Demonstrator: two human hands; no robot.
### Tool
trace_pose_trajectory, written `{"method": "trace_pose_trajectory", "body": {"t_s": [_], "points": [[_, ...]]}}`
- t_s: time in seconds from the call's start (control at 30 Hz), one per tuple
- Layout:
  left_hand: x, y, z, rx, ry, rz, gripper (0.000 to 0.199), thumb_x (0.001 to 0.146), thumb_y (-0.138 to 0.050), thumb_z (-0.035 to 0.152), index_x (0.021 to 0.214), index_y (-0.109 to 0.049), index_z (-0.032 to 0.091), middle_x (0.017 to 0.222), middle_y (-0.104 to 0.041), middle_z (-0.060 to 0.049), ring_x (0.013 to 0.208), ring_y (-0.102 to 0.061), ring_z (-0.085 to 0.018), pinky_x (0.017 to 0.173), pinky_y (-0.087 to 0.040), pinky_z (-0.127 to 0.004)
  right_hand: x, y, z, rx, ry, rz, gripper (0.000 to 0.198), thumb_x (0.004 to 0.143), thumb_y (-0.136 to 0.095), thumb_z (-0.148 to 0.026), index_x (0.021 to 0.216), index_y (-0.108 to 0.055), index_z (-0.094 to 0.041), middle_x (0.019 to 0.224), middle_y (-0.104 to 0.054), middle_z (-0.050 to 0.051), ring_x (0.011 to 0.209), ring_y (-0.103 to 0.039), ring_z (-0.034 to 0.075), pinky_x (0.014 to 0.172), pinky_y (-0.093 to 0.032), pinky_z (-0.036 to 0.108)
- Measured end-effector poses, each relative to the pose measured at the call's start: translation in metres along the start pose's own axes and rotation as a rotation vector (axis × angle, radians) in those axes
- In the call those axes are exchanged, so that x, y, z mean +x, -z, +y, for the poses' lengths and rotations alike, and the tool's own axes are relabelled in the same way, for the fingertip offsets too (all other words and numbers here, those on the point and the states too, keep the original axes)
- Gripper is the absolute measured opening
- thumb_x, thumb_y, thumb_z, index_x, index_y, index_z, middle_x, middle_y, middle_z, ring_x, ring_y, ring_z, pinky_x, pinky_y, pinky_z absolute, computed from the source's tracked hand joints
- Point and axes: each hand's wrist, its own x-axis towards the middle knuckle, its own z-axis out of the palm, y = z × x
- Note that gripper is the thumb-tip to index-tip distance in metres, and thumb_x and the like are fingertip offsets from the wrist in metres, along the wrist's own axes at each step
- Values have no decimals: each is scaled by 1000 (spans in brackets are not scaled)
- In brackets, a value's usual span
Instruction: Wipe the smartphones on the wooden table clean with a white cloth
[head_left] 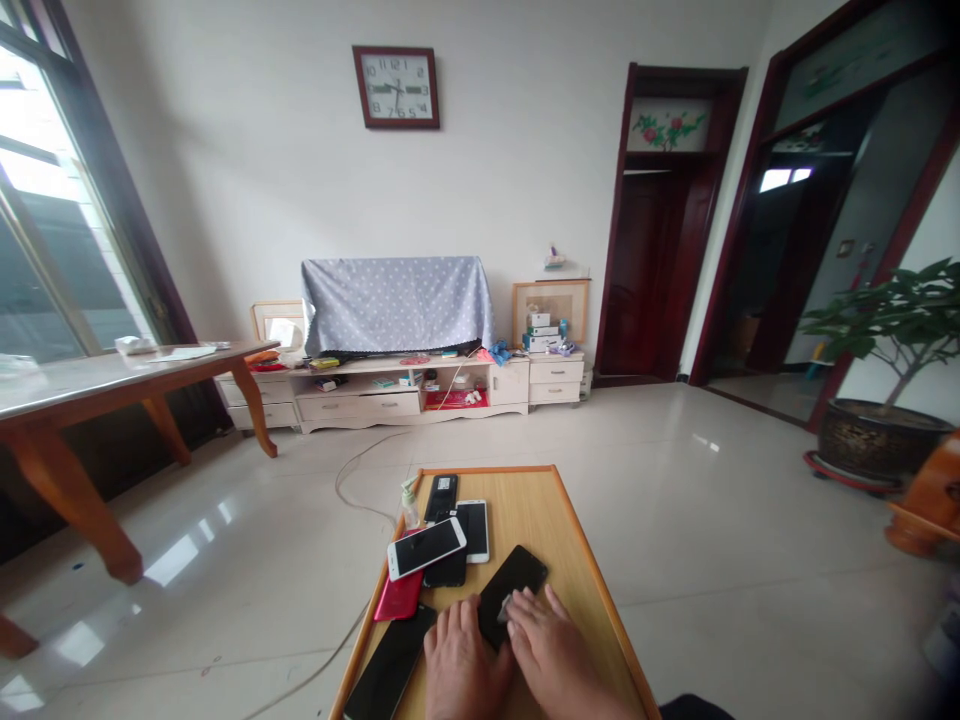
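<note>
Right hand point(546, 640) clamps pale scrap point(503, 608) under its fingertips onto phone point(516, 582) | left hand point(463, 655) at phone's left edge, likely steadying it, pinch unclear | other phones point(427, 548) left of phone, perhaps leaving working room | table point(559, 510) beneath phone

Glossy blk phone scrn point(520, 571), smooth wood-look tbl point(536, 505).

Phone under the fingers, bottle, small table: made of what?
Phone: likely glass-faced, from its smooth, even black surface. Bottle: probably plastic; body looks translucent. Table: wood or wood-look laminate, faintly satin; pale-brown top, orange-brown edging.
</note>
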Motion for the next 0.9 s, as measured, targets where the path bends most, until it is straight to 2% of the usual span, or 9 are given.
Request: {"method": "trace_pose_trajectory", "body": {"t_s": [0.1,0.17,0.4,0.53,0.67,0.77,0.9], "points": [[-1,3,4,-7,3,9,59,77,-58,36,134,-52,21,135,-57,-10,128,-45,-27,108,-24,-38,11,11,17,-71,-88,30,50,105,-28,-38,138,-60,-18,141,-58,12,136,-49,26,121,-23,52],[-1,3,4,-11,3,10,59,77,-58,35,134,-52,20,135,-58,-10,128,-45,-27,107,-24,-39,12,10,19,-94,-108,39,52,104,-27,-39,137,-60,-15,142,-57,14,137,-47,27,120,-25,52],[2,3,-2,15,4,-63,57,81,-54,30,136,-50,21,137,-57,-9,128,-45,-24,109,-24,-37,-12,-17,-10,-3,67,-16,44,102,-37,-33,139,-59,-21,142,-58,9,134,-51,26,121,-27,46],[1,7,4,7,21,-44,57,81,-56,38,135,-51,22,136,-57,-9,128,-45,-26,109,-24,-38,3,-6,11,-29,-7,34,46,103,-33,-34,137,-61,-20,140,-59,10,134,-51,26,120,-29,49],[-1,8,8,-3,21,-28,58,78,-57,36,134,-51,21,135,-58,-10,128,-45,-26,108,-25,-39,20,7,30,-69,-103,75,49,103,-30,-35,135,-62,-18,142,-58,11,137,-48,27,119,-29,50],[0,4,5,-8,10,-16,58,79,-57,37,134,-51,21,134,-58,-9,127,-46,-26,108,-25,-39,11,0,16,-67,-75,47,48,103,-31,-36,138,-60,-17,144,-55,11,138,-46,27,119,-29,49],[3,4,0,11,6,-36,56,81,-54,31,135,-51,20,135,-58,-9,127,-46,-25,108,-26,-38,-10,-15,-9,-10,49,-18,48,103,-33,-35,140,-57,-18,144,-56,10,136,-48,26,120,-29,46]]}}
